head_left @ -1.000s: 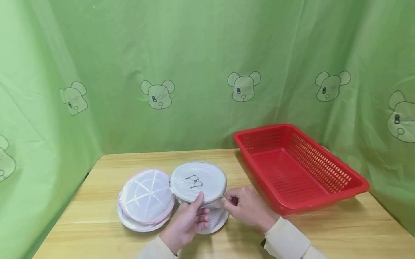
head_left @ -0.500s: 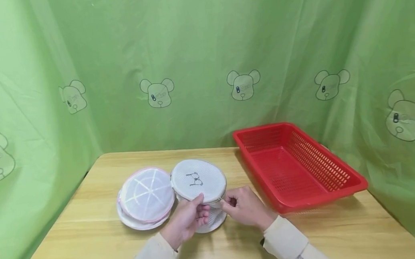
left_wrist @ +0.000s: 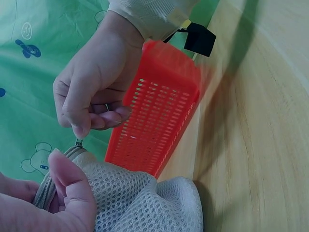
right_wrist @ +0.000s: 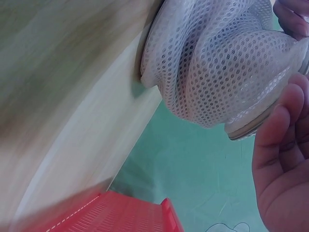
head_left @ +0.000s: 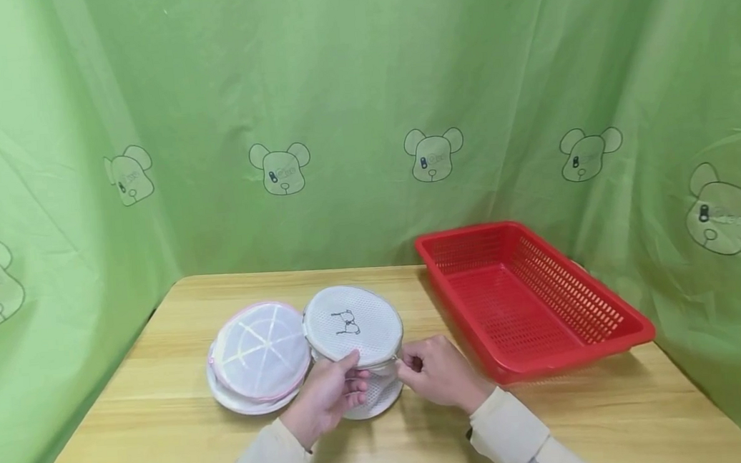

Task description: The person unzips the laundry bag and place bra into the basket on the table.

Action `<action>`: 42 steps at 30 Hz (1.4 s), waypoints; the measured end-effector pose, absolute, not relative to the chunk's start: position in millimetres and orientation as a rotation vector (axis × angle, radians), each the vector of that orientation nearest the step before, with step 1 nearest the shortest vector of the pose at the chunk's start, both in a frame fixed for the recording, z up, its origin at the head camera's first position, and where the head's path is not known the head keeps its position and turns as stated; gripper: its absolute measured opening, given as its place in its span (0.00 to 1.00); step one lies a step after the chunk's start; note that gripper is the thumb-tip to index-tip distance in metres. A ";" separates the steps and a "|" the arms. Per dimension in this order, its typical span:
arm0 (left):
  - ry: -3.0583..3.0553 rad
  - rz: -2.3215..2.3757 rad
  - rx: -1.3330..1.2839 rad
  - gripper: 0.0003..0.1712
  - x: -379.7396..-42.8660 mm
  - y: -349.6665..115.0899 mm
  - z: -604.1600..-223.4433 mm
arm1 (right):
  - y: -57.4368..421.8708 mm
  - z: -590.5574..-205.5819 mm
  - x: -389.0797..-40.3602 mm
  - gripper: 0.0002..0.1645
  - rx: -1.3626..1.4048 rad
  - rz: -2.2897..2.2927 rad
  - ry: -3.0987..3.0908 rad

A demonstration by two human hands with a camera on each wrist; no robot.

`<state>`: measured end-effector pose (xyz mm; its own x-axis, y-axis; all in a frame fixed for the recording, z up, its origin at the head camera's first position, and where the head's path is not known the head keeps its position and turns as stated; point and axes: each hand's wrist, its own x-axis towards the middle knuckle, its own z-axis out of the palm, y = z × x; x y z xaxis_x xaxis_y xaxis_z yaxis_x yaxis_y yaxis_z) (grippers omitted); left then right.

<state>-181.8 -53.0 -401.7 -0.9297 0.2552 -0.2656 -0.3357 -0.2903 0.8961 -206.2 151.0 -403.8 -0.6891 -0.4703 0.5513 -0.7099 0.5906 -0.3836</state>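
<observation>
A white mesh laundry bag (head_left: 371, 328) stands on the table, its round lid tilted toward me and embroidered with a small dark animal outline. My left hand (head_left: 327, 399) grips the near rim, thumb on top of the lid and fingers curled below. At the lid's right edge, my right hand (head_left: 441, 373) pinches the zipper pull (left_wrist: 78, 143) between thumb and forefinger. The left wrist view shows the zipper teeth (left_wrist: 46, 191) running along the rim under the left thumb. Creased mesh side walls (right_wrist: 207, 72) fill the upper part of the right wrist view.
To the left, a round white mesh piece with pink edging (head_left: 263, 350) lies on another white round piece (head_left: 250, 406), touching or overlapping the bag in this view. A red perforated plastic basket (head_left: 509, 369) stands at the right on the wooden table (head_left: 165, 432). Green curtains (head_left: 346, 61) surround the table.
My left hand and the bag have shifted slightly to the left, and the zipper pull sits a little nearer me. The right hand keeps its pinch.
</observation>
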 end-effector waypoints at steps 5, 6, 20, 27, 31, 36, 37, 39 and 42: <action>1.605 2.252 -0.098 0.15 -181.1 -54.1 -402.0 | 152.6 -405.9 -207.0 0.21 0.937 0.848 -2.440; 1.603 2.253 -0.094 0.15 -181.2 -54.3 -402.1 | 152.8 -406.1 -207.2 0.21 0.934 0.850 -2.442; 1.611 2.244 -0.053 0.11 -182.8 -59.8 -399.5 | 155.7 -406.6 -209.5 0.20 0.921 0.854 -2.488; 1.645 2.227 -0.069 0.10 -181.9 -61.4 -399.6 | 158.6 -410.3 -212.2 0.20 0.911 0.815 -2.436; 1.658 2.219 -0.082 0.13 -182.1 -62.9 -399.7 | 159.6 -410.1 -213.4 0.20 0.908 0.818 -2.432; 1.660 2.219 -0.091 0.14 -180.8 -64.1 -398.8 | 160.8 -409.3 -214.2 0.20 0.886 0.831 -2.460; 1.662 2.220 -0.096 0.14 -180.5 -64.3 -398.5 | 160.9 -409.1 -214.3 0.20 0.884 0.831 -2.462; 1.667 2.220 -0.103 0.14 -180.3 -64.8 -398.0 | 161.0 -408.7 -214.4 0.20 0.884 0.831 -2.463; 1.670 2.220 -0.114 0.12 -180.5 -66.1 -397.5 | 161.2 -408.3 -214.4 0.21 0.885 0.830 -2.456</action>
